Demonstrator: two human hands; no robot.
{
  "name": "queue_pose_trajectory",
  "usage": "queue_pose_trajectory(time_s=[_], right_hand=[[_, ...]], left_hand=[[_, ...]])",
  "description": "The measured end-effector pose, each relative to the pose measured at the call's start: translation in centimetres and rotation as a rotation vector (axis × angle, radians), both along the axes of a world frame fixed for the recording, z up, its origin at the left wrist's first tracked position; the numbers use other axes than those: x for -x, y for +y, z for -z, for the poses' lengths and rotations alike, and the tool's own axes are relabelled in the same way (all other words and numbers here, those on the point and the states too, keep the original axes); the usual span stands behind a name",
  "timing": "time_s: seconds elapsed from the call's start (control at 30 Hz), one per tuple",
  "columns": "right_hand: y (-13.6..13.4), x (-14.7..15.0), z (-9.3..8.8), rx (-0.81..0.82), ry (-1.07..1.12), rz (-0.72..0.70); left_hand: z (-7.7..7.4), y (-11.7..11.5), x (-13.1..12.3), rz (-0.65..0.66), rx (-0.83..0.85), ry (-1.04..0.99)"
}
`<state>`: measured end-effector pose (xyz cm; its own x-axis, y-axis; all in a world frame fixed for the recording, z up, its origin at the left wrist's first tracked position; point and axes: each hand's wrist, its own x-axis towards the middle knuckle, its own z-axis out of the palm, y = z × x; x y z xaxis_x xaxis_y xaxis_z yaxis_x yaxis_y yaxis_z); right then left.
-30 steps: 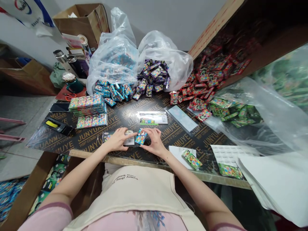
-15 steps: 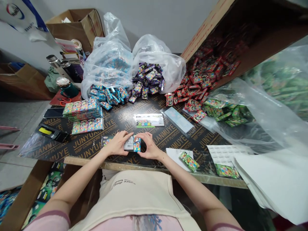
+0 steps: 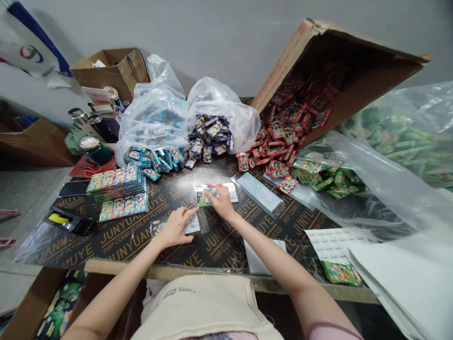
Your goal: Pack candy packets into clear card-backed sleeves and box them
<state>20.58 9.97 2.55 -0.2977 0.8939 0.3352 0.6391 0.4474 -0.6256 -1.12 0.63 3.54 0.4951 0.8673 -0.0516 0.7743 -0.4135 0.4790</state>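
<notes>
My left hand [image 3: 176, 228] lies over a flat printed card [image 3: 192, 225] in a clear sleeve near the table's front edge, its thumb and fingers apart. Farther forward, my right hand [image 3: 222, 200] touches a second printed card [image 3: 233, 193] with its fingertips; whether they grip it is hidden. Beyond the hands lie heaps of small packets: blue [image 3: 164, 161], purple [image 3: 212, 134], red [image 3: 279, 141] and green [image 3: 332, 175]. A pale blue strip [image 3: 259, 192] rests right of my right hand.
Stacked candy packs [image 3: 116, 182], a black tape dispenser [image 3: 69, 219] and a phone [image 3: 73, 189] sit at the left. A tilted cardboard box [image 3: 368, 71] stands at the back right. White sheets [image 3: 406, 264] and a label sheet [image 3: 339, 243] lie at the right.
My right hand has moved forward from the near card to the farther one. The small blue packet between my hands no longer shows. The view has tilted upward.
</notes>
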Motion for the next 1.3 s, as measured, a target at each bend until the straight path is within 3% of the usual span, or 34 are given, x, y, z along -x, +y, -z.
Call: queue_pose_trajectory(time_s=[0.07, 0.17, 0.23, 0.3, 0.43, 0.5, 0.57, 0.6, 0.63, 0.67, 0.8, 0.87, 1.03, 1.17, 1.3], right_hand=[[6.2, 0.4, 0.0, 0.051, -0.043, 0.219], [14.0, 1.4, -0.1, 0.258, 0.034, 0.365], [16.8, 2.1, -0.2, 0.309, 0.1, 0.38], [17.6, 2.4, -0.3, 0.286, 0.126, 0.352], [14.5, 0.4, -0.1, 0.288, 0.134, 0.206], [11.5, -1.5, 0.2, 0.397, 0.069, -0.081], [7.9, -3.3, 0.6, 0.57, -0.035, -0.481], [6.0, -4.0, 0.7, 0.634, -0.08, -0.628], [4.2, -4.5, 0.9, 0.654, -0.113, -0.689], [2.4, -4.9, 1.0, 0.618, -0.13, -0.647], [-3.3, -5.9, 1.3, 0.249, -0.164, -0.171], [-5.5, -6.0, 1.7, 0.168, -0.209, -0.061], [-8.8, -5.2, 2.5, 0.072, -0.178, -0.025], [-9.8, -4.0, 1.0, -0.017, -0.104, -0.062], [-10.1, -3.3, -0.7, 0.056, -0.203, -0.235]], left_hand=[[0.2, -0.2, -0.6, 0.031, 0.018, 0.055], [0.7, -0.8, -1.6, 0.047, 0.056, 0.105], [1.0, -1.2, -2.0, 0.031, 0.079, 0.105], [1.2, -1.5, -2.0, 0.022, 0.094, 0.088], [0.9, -1.8, -0.6, -0.024, 0.101, 0.063], [0.7, -1.8, 0.2, -0.044, 0.093, 0.076], [0.7, -1.7, 0.6, -0.04, 0.076, 0.105], [0.7, -1.7, 0.7, -0.032, 0.066, 0.121], [0.8, -1.7, 0.7, -0.023, 0.056, 0.135], [0.9, -1.7, 0.7, -0.015, 0.046, 0.144], [1.3, -1.8, 0.7, -0.032, 0.01, 0.129], [1.3, -1.9, 0.9, -0.071, -0.015, 0.086], [1.1, -2.0, 0.4, -0.102, -0.082, -0.019], [0.7, -1.9, -0.7, -0.064, -0.101, -0.072], [0.5, -1.6, -1.4, 0.014, -0.113, -0.127]])
